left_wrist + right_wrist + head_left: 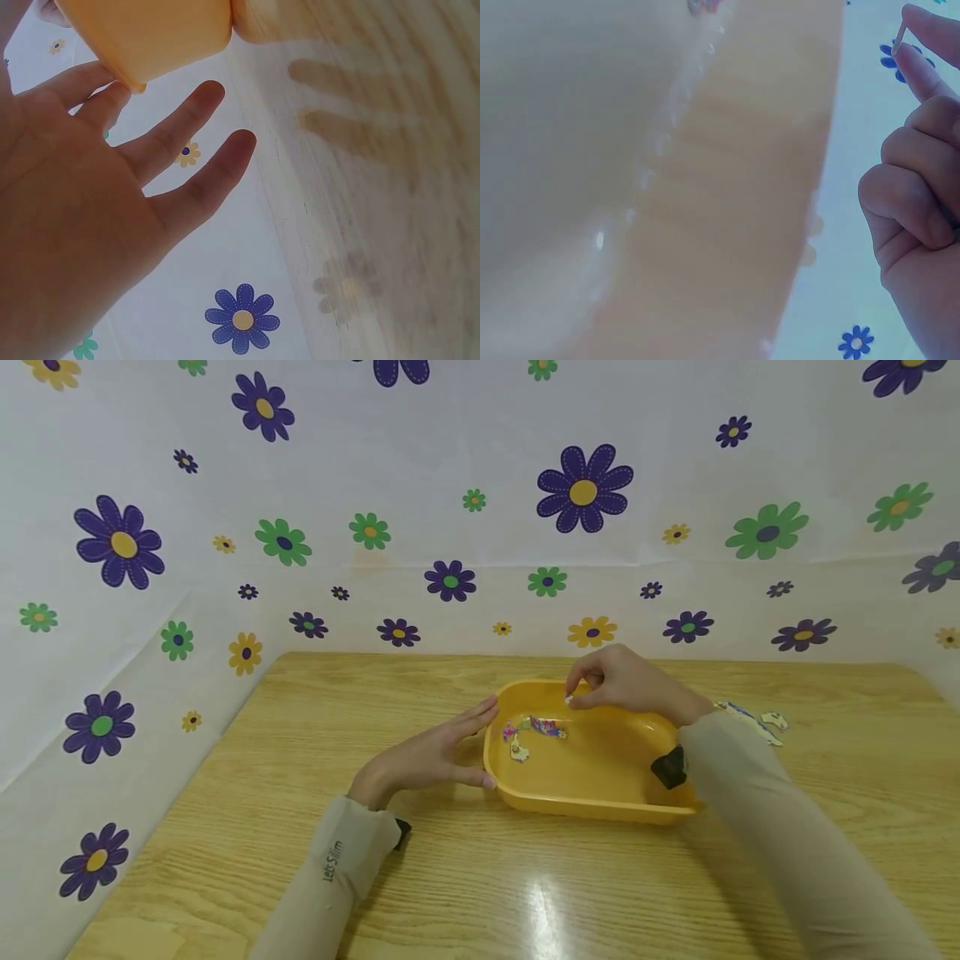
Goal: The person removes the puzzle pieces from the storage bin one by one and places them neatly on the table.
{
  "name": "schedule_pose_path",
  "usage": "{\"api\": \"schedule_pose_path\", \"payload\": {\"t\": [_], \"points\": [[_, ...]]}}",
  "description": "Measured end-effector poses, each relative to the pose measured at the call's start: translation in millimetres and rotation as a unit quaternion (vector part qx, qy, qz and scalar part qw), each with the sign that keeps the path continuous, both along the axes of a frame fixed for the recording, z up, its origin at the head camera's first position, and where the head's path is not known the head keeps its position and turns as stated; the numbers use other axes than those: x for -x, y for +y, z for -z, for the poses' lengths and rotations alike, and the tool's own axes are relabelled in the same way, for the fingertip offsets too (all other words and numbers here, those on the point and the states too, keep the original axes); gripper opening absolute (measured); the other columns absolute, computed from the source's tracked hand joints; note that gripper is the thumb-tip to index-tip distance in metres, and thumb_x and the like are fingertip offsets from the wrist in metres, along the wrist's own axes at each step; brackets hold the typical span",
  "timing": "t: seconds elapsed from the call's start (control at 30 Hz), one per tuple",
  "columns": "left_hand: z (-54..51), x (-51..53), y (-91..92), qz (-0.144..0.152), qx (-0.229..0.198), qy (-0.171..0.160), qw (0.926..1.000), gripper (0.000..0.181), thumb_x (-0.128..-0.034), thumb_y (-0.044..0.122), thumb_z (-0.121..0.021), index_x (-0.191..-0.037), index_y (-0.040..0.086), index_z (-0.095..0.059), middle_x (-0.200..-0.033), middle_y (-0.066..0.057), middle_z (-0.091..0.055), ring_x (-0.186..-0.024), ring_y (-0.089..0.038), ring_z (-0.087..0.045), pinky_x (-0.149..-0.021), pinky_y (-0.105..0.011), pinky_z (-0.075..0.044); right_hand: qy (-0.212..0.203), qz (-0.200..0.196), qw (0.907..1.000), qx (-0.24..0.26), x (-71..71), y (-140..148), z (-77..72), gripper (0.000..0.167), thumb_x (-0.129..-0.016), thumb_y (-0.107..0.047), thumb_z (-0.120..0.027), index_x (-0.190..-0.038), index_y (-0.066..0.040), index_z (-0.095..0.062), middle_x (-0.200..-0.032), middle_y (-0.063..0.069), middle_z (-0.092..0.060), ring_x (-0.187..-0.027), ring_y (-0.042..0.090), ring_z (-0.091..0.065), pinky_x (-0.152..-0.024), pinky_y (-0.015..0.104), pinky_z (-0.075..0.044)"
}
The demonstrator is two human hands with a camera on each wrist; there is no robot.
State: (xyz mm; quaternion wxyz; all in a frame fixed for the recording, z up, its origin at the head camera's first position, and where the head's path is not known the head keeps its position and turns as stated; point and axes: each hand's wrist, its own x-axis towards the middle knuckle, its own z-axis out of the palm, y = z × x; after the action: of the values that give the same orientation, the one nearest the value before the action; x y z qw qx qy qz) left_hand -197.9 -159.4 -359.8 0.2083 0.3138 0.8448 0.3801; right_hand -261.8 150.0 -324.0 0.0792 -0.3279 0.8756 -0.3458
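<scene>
A yellow plastic tray [600, 808] with raised walls stands on the wooden table. My left hand [427, 756] rests against its left end, fingers extended and thumb near the lower left corner; in the left wrist view the left hand [97, 180] touches the tray wall [165, 37]. Above the tray's far side, my right hand [630, 681] pinches a small, thin, flat whitish piece [568, 698] between thumb and forefinger. Seen edge-on in the right wrist view, that piece [899, 37] is slim. Inside the tray lie a colourful cut-out piece [546, 727] and a pale one [518, 749].
Right of the tray, partly behind the right sleeve, lie a long blue-and-white flat piece [750, 724] and a small pale piece [775, 720]. A flower-printed white backdrop [420, 468] rises behind the wooden table [300, 710].
</scene>
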Motion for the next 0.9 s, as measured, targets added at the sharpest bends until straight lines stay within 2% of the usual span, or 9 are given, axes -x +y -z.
{"api": "schedule_pose_path", "payload": {"t": [0.2,0.57,0.9], "points": [[0.7,0.0,-1.5,-0.002,-0.001,0.003,1.0000,0.099,-0.0900,0.025,-0.080,-0.163,0.009,-0.014,-0.170,-0.004,0.001,-0.154,-0.020,0.000,-0.123,-0.047,-0.011,0.017,0.014,0.9997,-0.013,-0.5,7,-11.6,0.011,-0.087,-0.009,-0.079,-0.094,-0.002,-0.075,-0.059,-0.003,-0.041,-0.056,0.016,-0.038,-0.056,0.029,-0.031],[-0.2,-2.1,0.6,-0.002,-0.003,0.002,1.0000,0.099,-0.0897,0.024,-0.080,-0.162,0.007,-0.015,-0.170,-0.005,0.000,-0.154,-0.021,0.000,-0.123,-0.047,-0.011,0.010,0.064,0.9971,-0.039,-4.0,29,-30.6,0.013,-0.090,-0.013,-0.078,-0.098,-0.003,-0.075,-0.062,0.000,-0.042,-0.058,0.018,-0.039,-0.053,0.029,-0.030],[-0.8,-1.6,1.2,0.002,-0.002,0.010,0.9999,0.099,-0.0898,0.023,-0.080,-0.162,0.006,-0.015,-0.170,-0.007,-0.001,-0.154,-0.021,-0.002,-0.123,-0.046,-0.012,0.033,0.092,0.9938,-0.053,-4.3,54,-38.1,0.015,-0.089,-0.014,-0.079,-0.099,-0.002,-0.075,-0.063,0.000,-0.043,-0.057,0.016,-0.038,-0.054,0.028,-0.031]]}}
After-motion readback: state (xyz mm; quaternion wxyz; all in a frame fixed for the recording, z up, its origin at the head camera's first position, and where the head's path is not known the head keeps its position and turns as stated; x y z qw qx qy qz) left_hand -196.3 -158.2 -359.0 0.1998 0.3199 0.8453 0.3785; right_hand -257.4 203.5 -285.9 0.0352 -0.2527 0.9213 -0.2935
